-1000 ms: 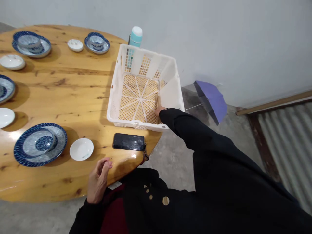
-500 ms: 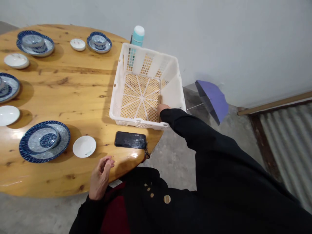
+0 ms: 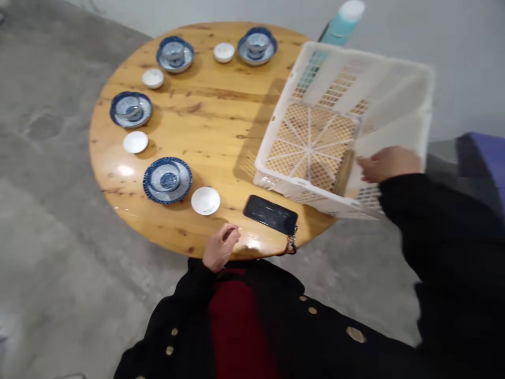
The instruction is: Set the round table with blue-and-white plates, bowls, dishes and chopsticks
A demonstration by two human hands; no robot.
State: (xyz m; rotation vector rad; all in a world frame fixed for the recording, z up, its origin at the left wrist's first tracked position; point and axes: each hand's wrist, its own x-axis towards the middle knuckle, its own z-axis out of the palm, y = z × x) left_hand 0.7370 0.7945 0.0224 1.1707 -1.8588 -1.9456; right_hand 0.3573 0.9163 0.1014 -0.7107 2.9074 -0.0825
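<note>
1. Reaching over the white crate, the right hand is at its right side; from my remote post I see its fingers bunched and pointing left; blur hides the tips, so I cannot tell whether they pinch anything.
2. The bundle of sticks lies on the crate's floor along the right side, running from near to far; the hand appears just right of it; I cannot judge the height between them.
3. I would want the grip square across the bundle's middle, thumb on one long side, fingertips on the other; holding one end would likely let the sticks fan out.
4. The crate's near right corner juts past the edge of the wooden table; I would keep the black sleeve off the rim, since a push there might tilt it.
5. The left hand is loosely curled at the table's near edge, nothing seen in it; I cannot tell whether thumb and fingertips meet; to my mind, it could usefully steady the crate's near left corner.
6. The black phone lies just beside the crate's near side; I would route the left hand around it.
</note>
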